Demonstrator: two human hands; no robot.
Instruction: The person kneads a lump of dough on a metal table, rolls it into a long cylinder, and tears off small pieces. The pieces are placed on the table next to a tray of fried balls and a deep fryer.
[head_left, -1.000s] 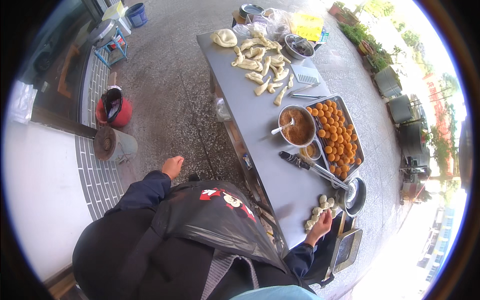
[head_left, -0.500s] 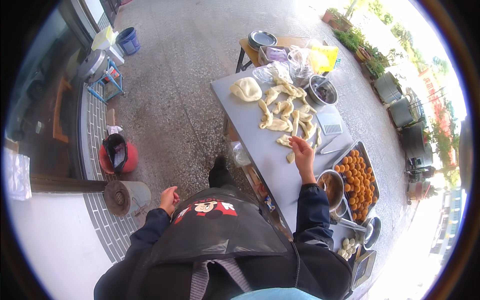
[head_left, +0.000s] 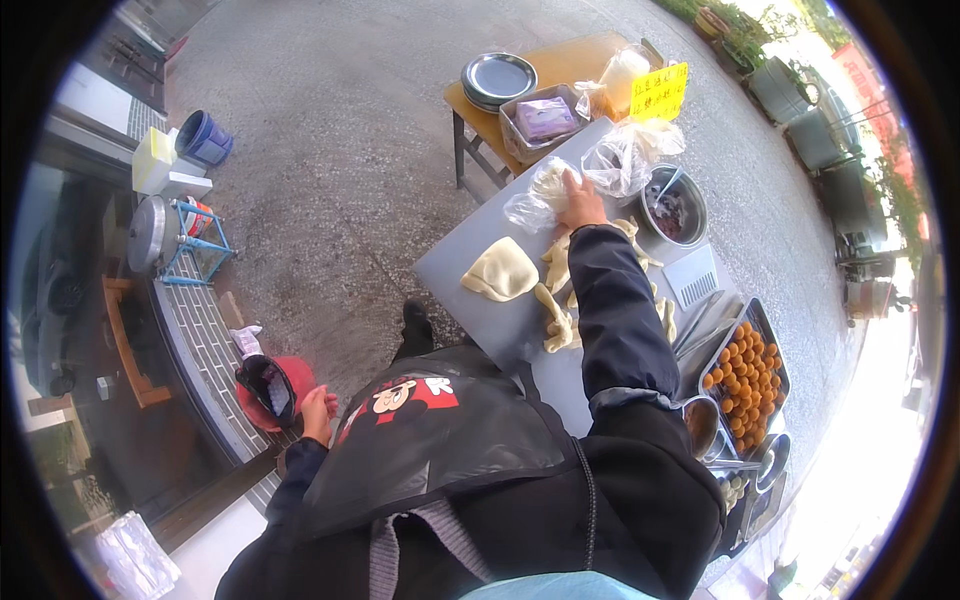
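My right hand (head_left: 581, 203) reaches to the far part of the grey table (head_left: 452, 262), its fingers closed on a clear plastic bag (head_left: 550, 188) with something pale in it. Nearer lies a flat slab of dough (head_left: 500, 270). Beside it are twisted strips of dough (head_left: 556, 318), partly hidden by my right sleeve. My left hand (head_left: 318, 412) hangs low at my left side, holding nothing, its fingers loosely bent and apart. In the picture it lies over the edge of a red bucket (head_left: 290, 378) with a black liner.
Right of my arm are a steel bowl of dark filling (head_left: 692, 212), a scraper (head_left: 692, 276) and a tray of round brown balls (head_left: 768, 375). A wooden table (head_left: 575, 62) with stacked plates (head_left: 499, 77) and a yellow sign (head_left: 659, 92) stands beyond. A blue bucket (head_left: 204, 140) stands far left.
My right hand has gone from above the dough strips to the plastic bag at the far end and taken hold of it. My view and body have shifted forward along the table.
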